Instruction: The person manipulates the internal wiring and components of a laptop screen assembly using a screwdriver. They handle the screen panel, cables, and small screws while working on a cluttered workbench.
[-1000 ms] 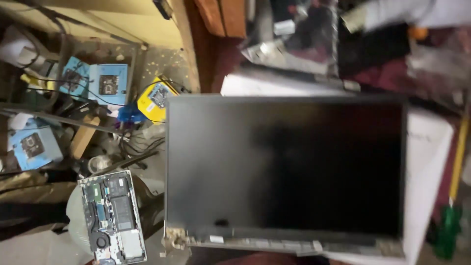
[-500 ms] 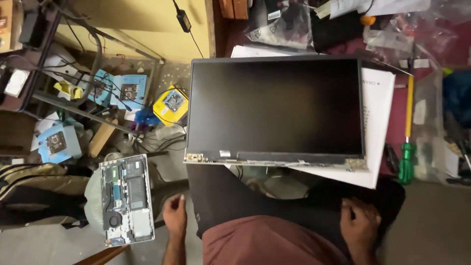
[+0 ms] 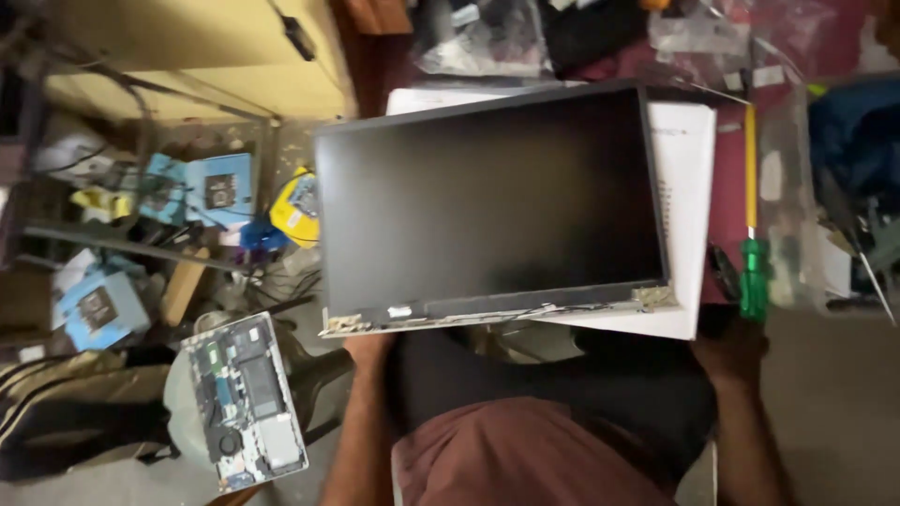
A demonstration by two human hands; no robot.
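Black panel: big laptop screen (image 3: 487, 201) lies flat, face up, on a white pad (image 3: 689, 187), front edge hanging over the lap
Hinges: bare metal brackets stick out at both front corners, the strip between looks rough, so I'd keep skin off it
Left hand (image 3: 367, 345): tucked under the front left corner, fingers hidden, can't tell if it's gripping or only propping
Right hand (image 3: 733, 349): dark and low by the front right corner, just under the green screwdriver (image 3: 753, 239); can't tell its grip either
Doing it well: lift from the frame corners, both sides level, no thumbs on the glass, no twist
Watch: screwdriver lies right beside the pad, easy to knock
Nearby: open laptop base (image 3: 246, 401) sits down left, well apart
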